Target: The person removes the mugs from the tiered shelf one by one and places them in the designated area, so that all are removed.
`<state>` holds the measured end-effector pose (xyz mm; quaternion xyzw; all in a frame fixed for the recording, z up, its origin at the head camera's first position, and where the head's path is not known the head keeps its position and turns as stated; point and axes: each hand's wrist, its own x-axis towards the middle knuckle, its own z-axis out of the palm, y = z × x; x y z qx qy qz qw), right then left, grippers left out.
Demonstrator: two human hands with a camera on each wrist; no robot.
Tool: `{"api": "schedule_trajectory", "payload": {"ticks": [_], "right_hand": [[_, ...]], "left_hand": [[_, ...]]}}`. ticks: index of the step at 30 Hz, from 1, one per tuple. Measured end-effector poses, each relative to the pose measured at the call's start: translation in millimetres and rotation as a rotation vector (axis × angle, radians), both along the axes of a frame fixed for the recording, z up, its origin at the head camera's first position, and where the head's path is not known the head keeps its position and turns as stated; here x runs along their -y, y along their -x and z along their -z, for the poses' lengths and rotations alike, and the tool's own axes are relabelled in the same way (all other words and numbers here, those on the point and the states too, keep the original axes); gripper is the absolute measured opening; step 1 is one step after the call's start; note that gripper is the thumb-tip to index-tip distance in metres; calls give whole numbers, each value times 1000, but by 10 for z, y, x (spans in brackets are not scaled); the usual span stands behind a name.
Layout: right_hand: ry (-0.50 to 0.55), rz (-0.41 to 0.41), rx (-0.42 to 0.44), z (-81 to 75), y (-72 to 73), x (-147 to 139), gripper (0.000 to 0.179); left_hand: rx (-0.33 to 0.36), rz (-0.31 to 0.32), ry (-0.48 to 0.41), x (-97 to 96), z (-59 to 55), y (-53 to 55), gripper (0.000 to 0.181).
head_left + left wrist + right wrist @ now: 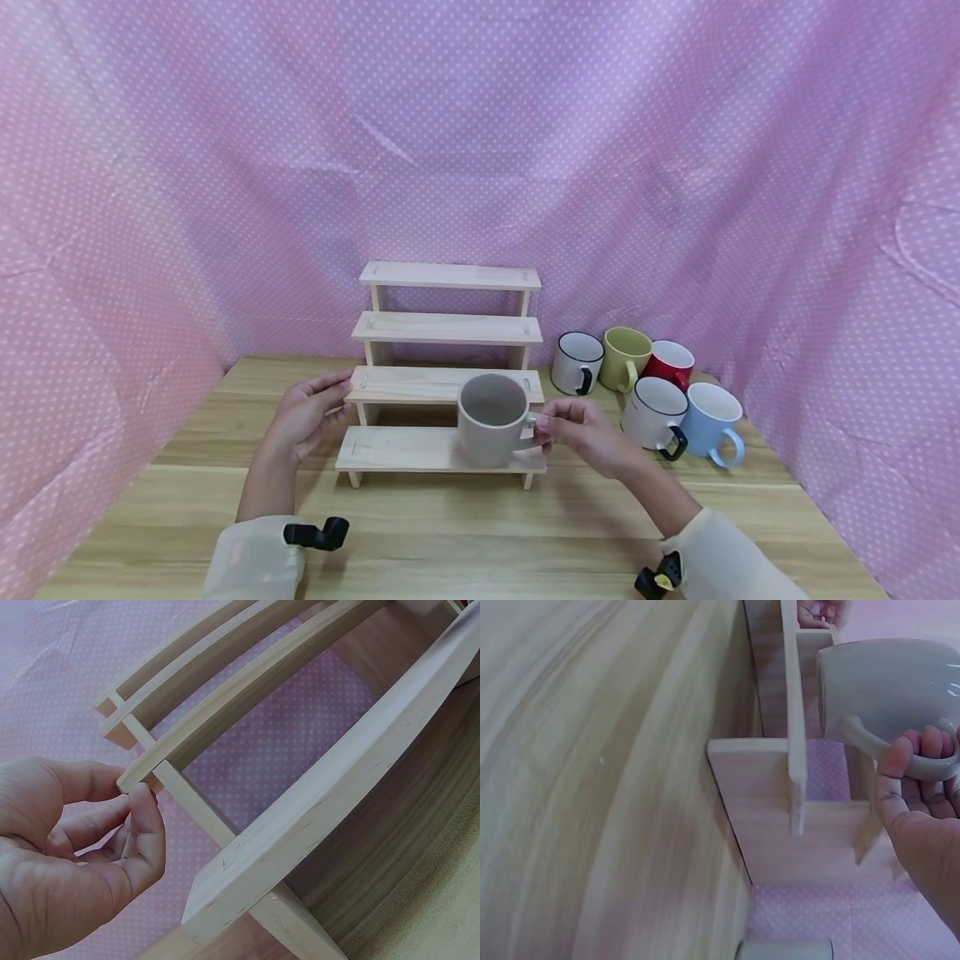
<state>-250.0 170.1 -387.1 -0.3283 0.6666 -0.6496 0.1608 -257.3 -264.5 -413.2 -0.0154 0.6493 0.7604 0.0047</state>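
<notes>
A grey mug (491,425) is upright over the right part of the lowest step of a pale wooden four-step display stand (397,450). Its base is close over the board in the right wrist view. My right hand (585,433) grips the mug by its handle (870,741), which points right, with fingers curled through it. On the stand's left side, my left hand (307,412) pinches the end of the second step from the bottom (139,772) between thumb and index finger.
Right of the stand are a white mug with black rim (577,367), a yellow-green mug (626,354), a red mug (670,362), another black-rimmed white mug (652,412) and a light blue mug (708,417). Pink dotted cloth (450,167) hangs behind the wooden table (420,542).
</notes>
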Motion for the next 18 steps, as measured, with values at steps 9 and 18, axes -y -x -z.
{"api": "schedule_trajectory", "payload": {"ticks": [9,18], "right_hand": [[106,-44,-54,-164,-11,-275,19],[255,-88,-44,-258,8,-544,33]], "left_hand": [[-1,-4,-14,3,-2,10,44],[0,-8,-26,-11,-7,3,45]]}}
